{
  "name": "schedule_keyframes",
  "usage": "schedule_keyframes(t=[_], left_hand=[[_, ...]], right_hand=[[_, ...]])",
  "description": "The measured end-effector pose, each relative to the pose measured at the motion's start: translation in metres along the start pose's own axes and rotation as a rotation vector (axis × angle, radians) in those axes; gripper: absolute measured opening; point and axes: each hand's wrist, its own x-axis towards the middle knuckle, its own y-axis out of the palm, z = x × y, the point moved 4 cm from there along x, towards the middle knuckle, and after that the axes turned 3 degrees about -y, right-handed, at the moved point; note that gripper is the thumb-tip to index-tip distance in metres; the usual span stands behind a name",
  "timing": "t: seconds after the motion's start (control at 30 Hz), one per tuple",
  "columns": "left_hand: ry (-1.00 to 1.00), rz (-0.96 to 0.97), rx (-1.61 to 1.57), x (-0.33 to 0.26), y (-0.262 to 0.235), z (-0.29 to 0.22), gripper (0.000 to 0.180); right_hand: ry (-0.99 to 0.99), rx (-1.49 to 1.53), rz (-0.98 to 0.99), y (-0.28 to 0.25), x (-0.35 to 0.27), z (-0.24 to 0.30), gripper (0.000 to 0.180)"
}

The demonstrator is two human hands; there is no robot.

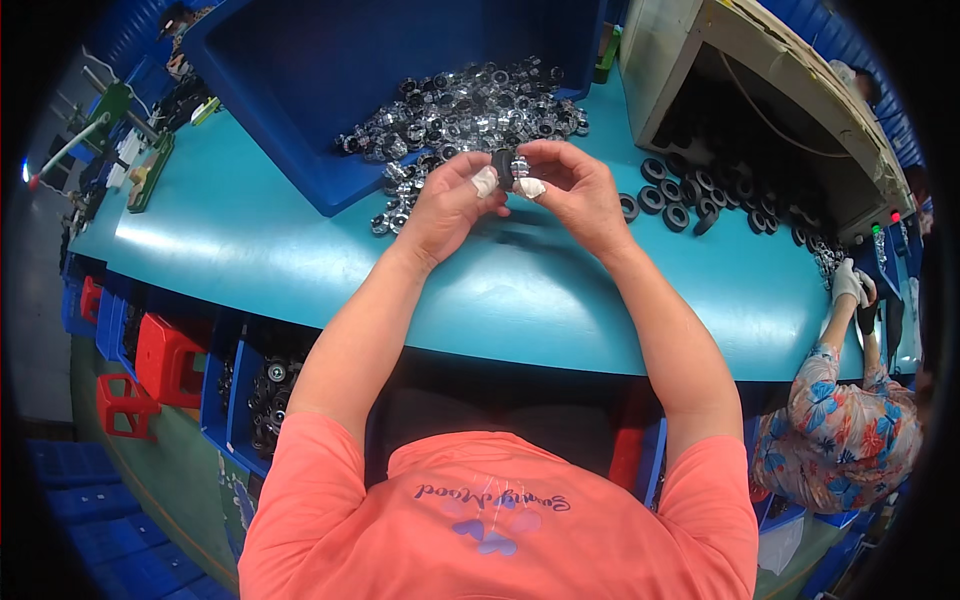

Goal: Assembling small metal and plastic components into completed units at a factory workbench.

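Between my two hands, above the teal table (pixel 470 285), I hold a black rubber tyre (pixel 502 170) and a shiny clear-and-chrome wheel hub (pixel 519 167), side by side and touching. My left hand (pixel 455 200) pinches the tyre from the left. My right hand (pixel 575 195) grips the hub from the right with thumb and forefinger. White tape wraps both thumbs. Whether the hub sits partly inside the tyre I cannot tell. A heap of similar hubs (pixel 470 110) spills from a tipped blue bin (pixel 270 110) just beyond my hands. Loose black tyres (pixel 676 217) lie to the right.
A cream metal box (pixel 680 60) with an open front stands at the back right, tyres spilling out. A co-worker's gloved hand (pixel 848 283) works at the far right. Green hand-press tools (pixel 150 170) stand at the left. Red stools (pixel 165 360) and blue bins of parts are below.
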Motion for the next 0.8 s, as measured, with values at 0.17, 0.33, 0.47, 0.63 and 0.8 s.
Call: schedule_keyframes(t=[0.17, 0.33, 0.47, 0.63, 0.8], left_hand=[[0.011, -0.022, 0.075, 0.000, 0.003, -0.002, 0.042], [0.050, -0.030, 0.285, -0.001, 0.011, 0.000, 0.043], [0.022, -0.099, 0.386, 0.001, 0.009, 0.005, 0.038], [0.070, -0.197, 0.366, -0.001, 0.004, 0.005, 0.028], [0.053, -0.180, 0.401, -0.003, 0.006, 0.001, 0.028]], right_hand=[[-0.081, -0.072, -0.036, 0.002, -0.001, 0.007, 0.031], [-0.225, -0.331, -0.070, 0.008, -0.006, 0.016, 0.029], [-0.278, -0.487, -0.021, 0.021, -0.011, 0.014, 0.033], [-0.016, -0.118, -0.048, 0.009, -0.003, -0.006, 0.040], [0.215, 0.007, 0.103, 0.013, -0.005, -0.017, 0.036]])
